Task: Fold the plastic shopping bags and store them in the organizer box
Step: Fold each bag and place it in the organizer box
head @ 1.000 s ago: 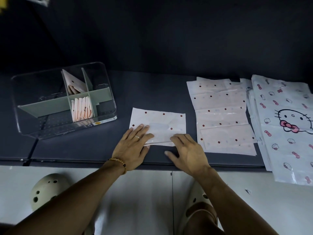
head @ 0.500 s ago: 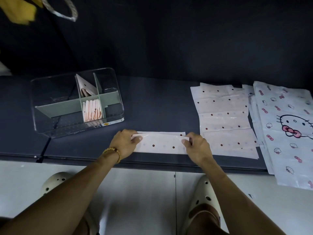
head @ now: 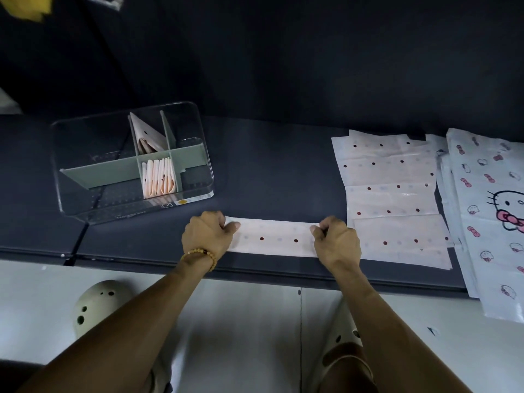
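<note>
Room: dark wall behind your dark table (head: 283,171); pale floor below.
Bag: strip (head: 273,237) lies flat near the front edge.
Hands: your left hand (head: 208,233) and right hand (head: 336,241) pinch its ends.
Box: box (head: 85,199) sits left, holding folded bags.

We see a pale pink strip (head: 276,238) dotted dark red on the dark grey table (head: 269,171); left of it, a clear organizer box (head: 131,163) with sage-green dividers; right, white cat-print bags (head: 493,211) with pink bows.
</note>
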A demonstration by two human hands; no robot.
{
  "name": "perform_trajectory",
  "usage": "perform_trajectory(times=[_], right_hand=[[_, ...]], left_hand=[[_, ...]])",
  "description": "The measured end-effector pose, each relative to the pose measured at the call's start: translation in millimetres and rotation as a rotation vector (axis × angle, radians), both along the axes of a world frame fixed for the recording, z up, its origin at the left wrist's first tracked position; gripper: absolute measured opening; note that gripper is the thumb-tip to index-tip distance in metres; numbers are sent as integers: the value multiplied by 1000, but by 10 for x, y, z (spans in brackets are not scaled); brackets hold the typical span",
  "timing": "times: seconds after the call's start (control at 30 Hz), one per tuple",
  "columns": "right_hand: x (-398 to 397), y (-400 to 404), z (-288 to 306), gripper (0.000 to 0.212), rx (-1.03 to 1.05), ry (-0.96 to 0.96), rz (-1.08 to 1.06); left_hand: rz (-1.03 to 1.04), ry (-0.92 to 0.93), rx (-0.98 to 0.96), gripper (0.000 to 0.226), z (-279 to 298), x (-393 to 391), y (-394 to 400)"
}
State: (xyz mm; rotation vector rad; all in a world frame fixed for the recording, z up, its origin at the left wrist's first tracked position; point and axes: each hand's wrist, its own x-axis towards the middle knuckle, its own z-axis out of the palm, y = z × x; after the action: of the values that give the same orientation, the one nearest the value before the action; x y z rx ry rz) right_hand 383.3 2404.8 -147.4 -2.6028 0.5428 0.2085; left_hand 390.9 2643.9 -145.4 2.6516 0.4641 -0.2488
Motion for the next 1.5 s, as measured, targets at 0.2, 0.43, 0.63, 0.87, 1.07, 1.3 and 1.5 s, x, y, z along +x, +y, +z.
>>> perform_trajectory(times=[0.2, 0.43, 0.63, 0.87, 1.07, 1.3, 1.5], right_hand=[[-24, 22, -12, 20, -9, -25, -19], [-137, 191, 92, 23, -306, -199, 164], [-310, 1118, -91, 63, -125, -170, 739], [-374, 716, -240, 54, -226, -137, 734], [-483, -15, -196, 56, -265, -81, 655], [-560, -3, -39, 60, -410, -67, 604], [-629, 491, 27, 29, -356, -249, 679]], left_hand=[[-415, -338, 97, 28, -116, -167, 68], [-704, -280, 45, 47, -255, -249, 233], [-704, -289, 46, 49, -217, -248, 221], [-725, -259, 85, 49, -248, -235, 251], [-720, -243, 91, 49, -273, -240, 252], [-641, -232, 126, 51, -253, -313, 195], [-484, -241, 133, 53, -186, -645, 213]])
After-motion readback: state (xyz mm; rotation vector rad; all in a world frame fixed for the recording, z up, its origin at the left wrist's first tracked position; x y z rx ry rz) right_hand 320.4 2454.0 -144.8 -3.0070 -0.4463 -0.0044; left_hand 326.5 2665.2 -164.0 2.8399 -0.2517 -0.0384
